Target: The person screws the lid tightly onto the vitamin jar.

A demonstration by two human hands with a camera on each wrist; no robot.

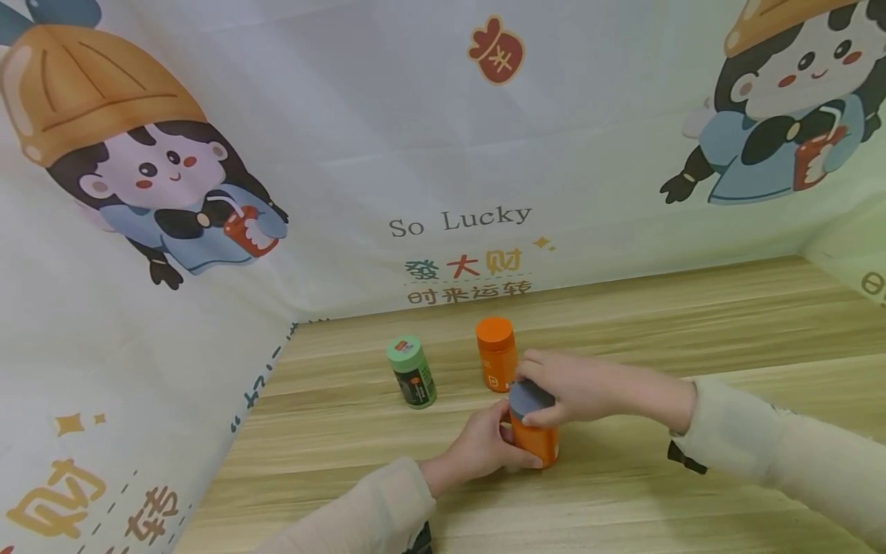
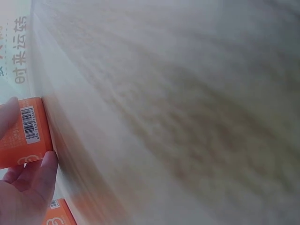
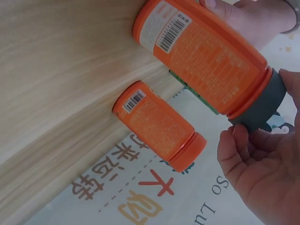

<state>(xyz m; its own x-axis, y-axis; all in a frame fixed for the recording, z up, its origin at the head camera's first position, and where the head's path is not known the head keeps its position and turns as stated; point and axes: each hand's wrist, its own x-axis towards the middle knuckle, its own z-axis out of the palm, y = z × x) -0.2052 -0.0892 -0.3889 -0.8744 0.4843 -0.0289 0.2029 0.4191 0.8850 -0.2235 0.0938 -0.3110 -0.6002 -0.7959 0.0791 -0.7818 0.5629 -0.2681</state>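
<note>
An orange bottle (image 1: pixel 539 445) with a grey lid (image 1: pixel 529 398) stands on the wooden table. My left hand (image 1: pixel 482 441) grips its body low down, thumb on the near side. From above, my right hand (image 1: pixel 577 385) holds the lid with fingers and thumb around its rim. The right wrist view shows the lid (image 3: pixel 263 104) seated on the bottle (image 3: pixel 206 54), between the right hand's (image 3: pixel 262 164) thumb and fingers. In the left wrist view, the left hand (image 2: pixel 29 190) holds the bottle (image 2: pixel 35 145) near its barcode.
Just behind the held bottle stands another orange bottle (image 1: pixel 497 368) with an orange lid. A green jar (image 1: pixel 413 375) with a dark label is farther left. A printed cloth (image 1: pixel 332 154) hangs behind and left of the wooden table (image 1: pixel 332 431).
</note>
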